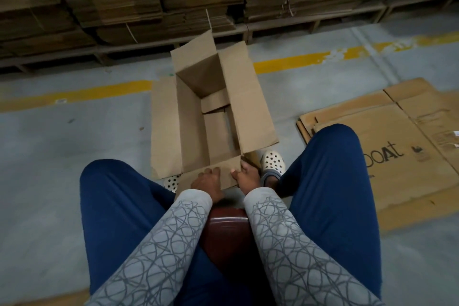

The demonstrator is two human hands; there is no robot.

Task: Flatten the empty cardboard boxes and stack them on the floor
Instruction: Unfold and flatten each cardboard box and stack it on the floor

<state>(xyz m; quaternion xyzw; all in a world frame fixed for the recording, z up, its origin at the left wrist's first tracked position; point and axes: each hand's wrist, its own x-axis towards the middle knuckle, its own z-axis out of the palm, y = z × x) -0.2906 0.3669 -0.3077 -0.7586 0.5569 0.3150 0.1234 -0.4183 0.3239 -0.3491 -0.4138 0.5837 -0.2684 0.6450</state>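
An open brown cardboard box (191, 117) stands on the grey floor between my knees, its four top flaps spread outward and its inside empty. My left hand (207, 182) rests on the near flap with its fingers curled over the flap's top edge. My right hand (246, 176) grips the same flap at its right corner, thumb on top. A stack of flattened boxes (407, 136) lies on the floor to the right, the top sheet printed with black letters.
I sit on a dark red stool (227, 228) with both knees spread. Pale perforated clogs (272, 163) are on my feet beside the box. Pallets stacked with flat cardboard (149, 2) line the far side behind a yellow floor line (293, 63).
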